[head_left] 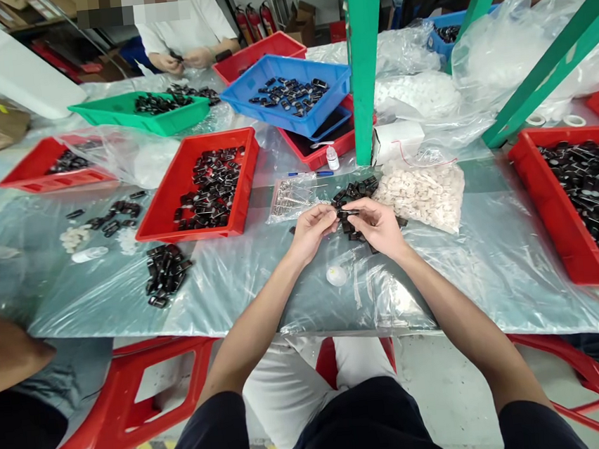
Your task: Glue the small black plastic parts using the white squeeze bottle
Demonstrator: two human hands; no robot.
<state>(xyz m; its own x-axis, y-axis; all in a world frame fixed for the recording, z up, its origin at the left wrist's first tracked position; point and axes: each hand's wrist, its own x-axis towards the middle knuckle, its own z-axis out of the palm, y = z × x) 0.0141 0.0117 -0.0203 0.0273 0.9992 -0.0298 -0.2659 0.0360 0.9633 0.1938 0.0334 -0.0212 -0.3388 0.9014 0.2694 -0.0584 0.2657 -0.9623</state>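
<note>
My left hand and my right hand meet over a heap of small black parts on the plastic-covered table. Between their pinched fingertips is a small black part, mostly covered by the fingers; its exact kind cannot be made out. Just right of the heap lies a clear bag of small off-white pieces. To the left of it a flat clear bag with thin metal pieces rests on the table. A round whitish disc sits nearer to me, below the hands.
A red tray of black parts stands left, with another red tray at far right. Behind are a blue tray, a green tray and a green post. A small bottle stands behind the heap. Other people sit nearby.
</note>
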